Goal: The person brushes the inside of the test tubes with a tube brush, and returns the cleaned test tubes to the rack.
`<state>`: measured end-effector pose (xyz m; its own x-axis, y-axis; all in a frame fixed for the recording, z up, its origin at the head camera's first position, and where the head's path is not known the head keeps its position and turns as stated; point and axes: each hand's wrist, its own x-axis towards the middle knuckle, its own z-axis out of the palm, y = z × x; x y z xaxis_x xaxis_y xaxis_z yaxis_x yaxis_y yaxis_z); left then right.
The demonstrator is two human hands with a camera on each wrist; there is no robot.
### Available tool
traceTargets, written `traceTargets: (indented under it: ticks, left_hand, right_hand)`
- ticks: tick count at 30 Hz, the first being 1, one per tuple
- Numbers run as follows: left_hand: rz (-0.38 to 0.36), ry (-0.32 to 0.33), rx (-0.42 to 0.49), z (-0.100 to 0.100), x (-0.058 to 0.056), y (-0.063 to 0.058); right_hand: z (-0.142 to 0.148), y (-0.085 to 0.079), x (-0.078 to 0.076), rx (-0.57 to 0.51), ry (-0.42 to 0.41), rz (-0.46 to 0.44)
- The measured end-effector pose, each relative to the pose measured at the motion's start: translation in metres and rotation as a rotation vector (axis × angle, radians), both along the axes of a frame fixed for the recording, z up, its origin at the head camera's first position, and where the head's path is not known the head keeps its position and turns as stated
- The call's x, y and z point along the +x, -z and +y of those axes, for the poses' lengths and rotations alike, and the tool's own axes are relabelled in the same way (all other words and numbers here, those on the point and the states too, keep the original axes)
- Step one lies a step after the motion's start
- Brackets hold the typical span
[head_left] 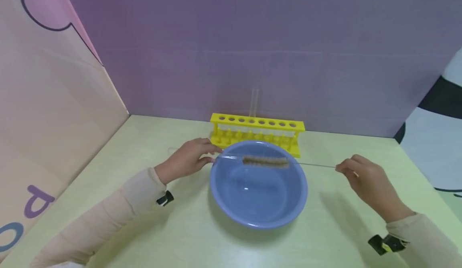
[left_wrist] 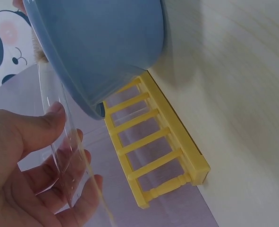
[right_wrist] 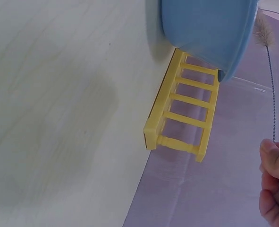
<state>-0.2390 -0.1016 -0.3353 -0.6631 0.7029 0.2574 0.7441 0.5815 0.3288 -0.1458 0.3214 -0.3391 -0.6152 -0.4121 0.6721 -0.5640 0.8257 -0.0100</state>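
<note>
My left hand (head_left: 189, 158) grips a clear glass test tube (left_wrist: 47, 87) between thumb and fingers at the basin's left rim. The tube lies nearly level, its mouth toward the right. A test tube brush (head_left: 265, 162) with tan bristles stretches across above the blue basin (head_left: 258, 204), its bristle end right at the tube's mouth. Out to the right, my right hand (head_left: 371, 183) pinches the far end of the brush's twisted wire handle (right_wrist: 272, 90) between thumb and forefinger.
Behind the basin stands a yellow test tube rack (head_left: 258, 121), with another clear test tube (head_left: 254, 103) upright in it. A purple panel (head_left: 260, 39) rises along the back of the pale table (head_left: 173, 228). Printed panels flank both sides.
</note>
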Motion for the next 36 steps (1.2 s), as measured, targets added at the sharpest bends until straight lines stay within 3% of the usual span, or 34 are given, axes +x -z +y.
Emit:
traceTargets:
  ticks: [18,28,36]
  left_hand:
    - [0.099,0.036,0.031,0.000,-0.004,0.005]
    - [0.141,0.004,-0.007,0.002,-0.003,0.006]
    - [0.189,-0.002,-0.023,0.003,-0.002,0.007]
  right_hand:
    - [0.003,-0.007,-0.004,-0.058,-0.028,-0.162]
    - [0.009,-0.019,-0.011,-0.012,-0.008,-0.488]
    - [0.010,-0.027,-0.014,-0.044,0.032,-0.673]
